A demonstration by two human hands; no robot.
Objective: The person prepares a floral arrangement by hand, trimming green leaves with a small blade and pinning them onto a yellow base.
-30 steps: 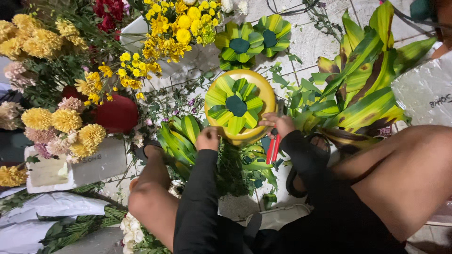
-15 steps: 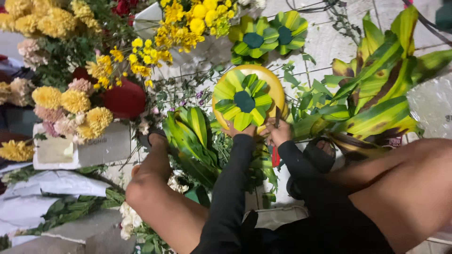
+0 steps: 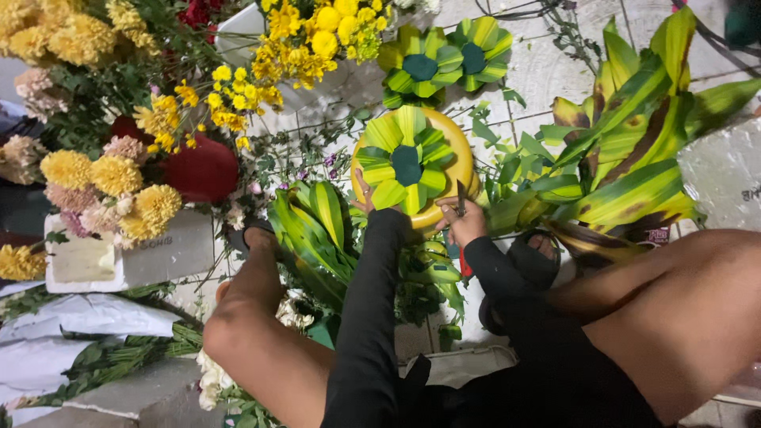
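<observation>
A round yellow base point(image 3: 453, 170) lies on the tiled floor and carries a rosette of folded green-and-yellow leaves point(image 3: 406, 162) with a dark green centre. My left hand point(image 3: 365, 198) touches the rosette's lower left edge, fingers spread. My right hand point(image 3: 464, 223) rests at the base's lower right rim, holding red-handled scissors point(image 3: 461, 208) with the blades pointing up. Both arms wear black sleeves. My bare knees frame the scene.
Two finished leaf rosettes point(image 3: 444, 59) lie beyond the base. Striped long leaves point(image 3: 626, 158) are piled to the right, more leaves point(image 3: 313, 222) to the left. Yellow chrysanthemums point(image 3: 119, 182), a red pot point(image 3: 202, 168) and white foam blocks point(image 3: 119, 254) stand at left.
The view has shifted closer and to the right. My left hand has slid up onto the rosette's edge; my right hand has risen to the base's rim with the scissors.
</observation>
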